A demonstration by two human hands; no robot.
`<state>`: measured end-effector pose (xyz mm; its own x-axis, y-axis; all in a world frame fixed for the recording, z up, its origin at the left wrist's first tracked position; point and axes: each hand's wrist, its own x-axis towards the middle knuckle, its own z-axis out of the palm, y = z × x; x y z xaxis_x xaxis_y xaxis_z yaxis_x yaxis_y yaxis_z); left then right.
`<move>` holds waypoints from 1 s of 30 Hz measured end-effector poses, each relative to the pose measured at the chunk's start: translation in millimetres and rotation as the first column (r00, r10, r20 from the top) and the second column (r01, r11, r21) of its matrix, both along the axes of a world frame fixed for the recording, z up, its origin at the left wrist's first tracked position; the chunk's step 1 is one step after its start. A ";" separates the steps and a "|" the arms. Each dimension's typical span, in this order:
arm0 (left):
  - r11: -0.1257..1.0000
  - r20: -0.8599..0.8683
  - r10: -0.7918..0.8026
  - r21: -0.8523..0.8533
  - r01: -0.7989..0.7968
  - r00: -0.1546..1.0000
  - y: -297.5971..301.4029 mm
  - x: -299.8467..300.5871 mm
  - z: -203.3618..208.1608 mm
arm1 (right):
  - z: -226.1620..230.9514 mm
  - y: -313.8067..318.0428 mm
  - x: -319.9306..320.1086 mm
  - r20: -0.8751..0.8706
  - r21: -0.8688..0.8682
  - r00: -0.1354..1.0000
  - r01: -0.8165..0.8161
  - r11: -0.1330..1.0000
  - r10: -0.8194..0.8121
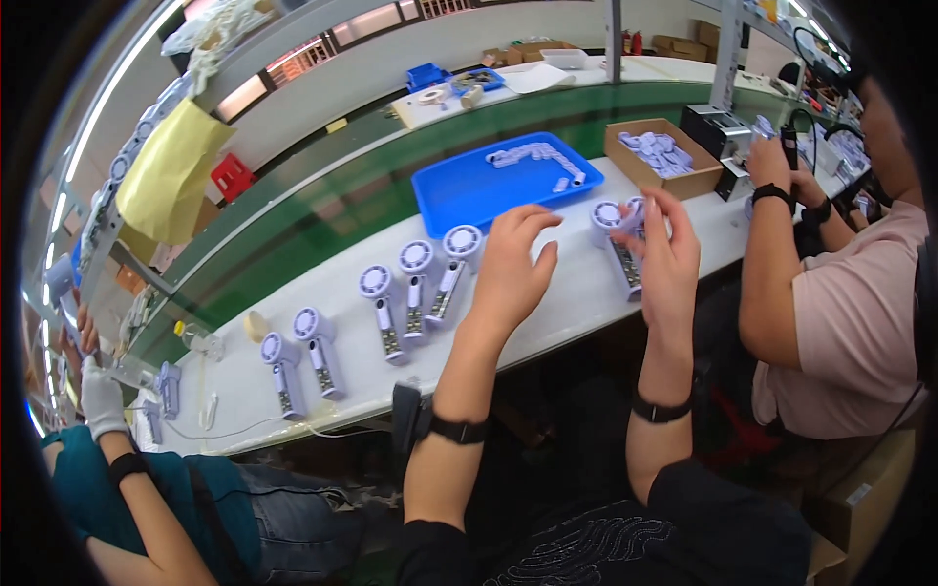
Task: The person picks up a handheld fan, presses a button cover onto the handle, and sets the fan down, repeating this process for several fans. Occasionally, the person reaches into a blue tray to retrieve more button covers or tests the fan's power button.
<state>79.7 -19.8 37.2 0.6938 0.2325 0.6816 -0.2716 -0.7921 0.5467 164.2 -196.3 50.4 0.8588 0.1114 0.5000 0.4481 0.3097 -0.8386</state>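
Above the white work surface, my left hand has bent fingers, thumb and fingertips apart, and nothing shows in it. My right hand has its thumb and fingers around the head of a lavender handheld fan, mostly hidden by the fingers. Close beside it lies another handheld fan, its handle open over a green circuit board. Left of my left hand, several similar fans lie in a loose row, among them a fan, a fan and a fan, with circuit boards exposed.
Behind my hands is a blue tray with lavender parts, beside a cardboard box of similar parts. Co-workers sit on both sides: a gloved hand at left, a pink sleeve at right. A white cable crosses the surface's front left.
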 end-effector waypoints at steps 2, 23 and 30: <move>0.979 -0.014 -0.106 0.175 0.107 0.994 -10.7 48.9 -13.2 | -27.7 -22.9 -6.7 -0.255 0.268 0.953 -0.095 0.959 0.166; 0.915 -0.363 0.379 0.284 -0.287 0.851 -6.1 -102.1 -5.7 | -50.9 -18.5 -44.0 0.096 -0.275 0.960 -0.230 0.933 0.264; 0.896 -0.068 0.141 0.433 -0.099 0.988 9.0 -86.0 -6.3 | -61.8 15.0 -36.2 0.476 -0.492 0.804 -0.092 0.866 0.356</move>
<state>-6.3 -10.8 30.8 0.7453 0.0198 0.6664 -0.1235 -0.9782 0.1671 128.0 -181.3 -11.4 0.3870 0.5781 0.7183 0.8242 0.1325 -0.5506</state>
